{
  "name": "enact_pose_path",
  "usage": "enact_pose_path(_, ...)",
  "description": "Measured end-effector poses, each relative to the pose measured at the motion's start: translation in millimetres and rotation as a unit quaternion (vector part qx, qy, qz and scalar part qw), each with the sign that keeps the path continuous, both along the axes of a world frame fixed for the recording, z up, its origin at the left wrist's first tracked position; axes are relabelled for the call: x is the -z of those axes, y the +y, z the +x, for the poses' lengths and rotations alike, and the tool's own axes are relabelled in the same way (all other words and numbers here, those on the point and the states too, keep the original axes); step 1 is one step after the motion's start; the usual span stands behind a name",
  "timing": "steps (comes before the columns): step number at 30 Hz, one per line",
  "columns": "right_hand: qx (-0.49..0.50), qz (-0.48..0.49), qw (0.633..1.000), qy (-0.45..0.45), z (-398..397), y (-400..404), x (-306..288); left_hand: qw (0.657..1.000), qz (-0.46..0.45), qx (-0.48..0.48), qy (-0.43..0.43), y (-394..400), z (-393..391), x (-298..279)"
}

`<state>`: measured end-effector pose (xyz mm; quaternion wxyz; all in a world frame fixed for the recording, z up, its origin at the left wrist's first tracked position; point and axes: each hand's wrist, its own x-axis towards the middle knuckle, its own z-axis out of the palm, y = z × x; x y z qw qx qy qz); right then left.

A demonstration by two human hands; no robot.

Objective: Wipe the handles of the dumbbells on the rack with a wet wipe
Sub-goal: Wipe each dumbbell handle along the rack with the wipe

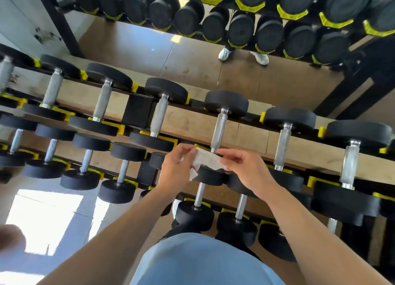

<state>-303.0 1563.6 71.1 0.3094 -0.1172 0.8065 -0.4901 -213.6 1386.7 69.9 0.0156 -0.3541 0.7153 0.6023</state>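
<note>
Fingers (188, 151) of the left hand (176, 167) and of the right hand (245, 169) pinch opposite edges of a white wet wipe (205, 162), stretched between them just in front of a dumbbell handle (219, 131) on the rack's (192, 122) upper row. The handle is not yet touched. Judged from here, the thin, crumpled sheet could tear, bunch or slip from a light pinch, leaving that handle only partly wiped.
</note>
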Motion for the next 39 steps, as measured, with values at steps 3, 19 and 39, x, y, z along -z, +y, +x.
enact_pose_path(3, 0.077, -0.061, 0.994, -0.043, 4.1, -10.9, 1.7, 0.995, 0.089, 0.002, -0.043, -13.6, -0.8, -3.1)
enact_pose_path(19, 0.259, -0.180, 0.897, -0.310, 33.2, -57.3, -3.8, 0.926, 0.370, -0.047, -0.063, -66.5, -4.4, -1.0)
enact_pose_path(39, 0.161, -0.105, 0.950, -0.248, 41.6, -71.7, 4.5, 0.964, 0.260, 0.051, -0.018, -70.2, -3.4, 9.2)
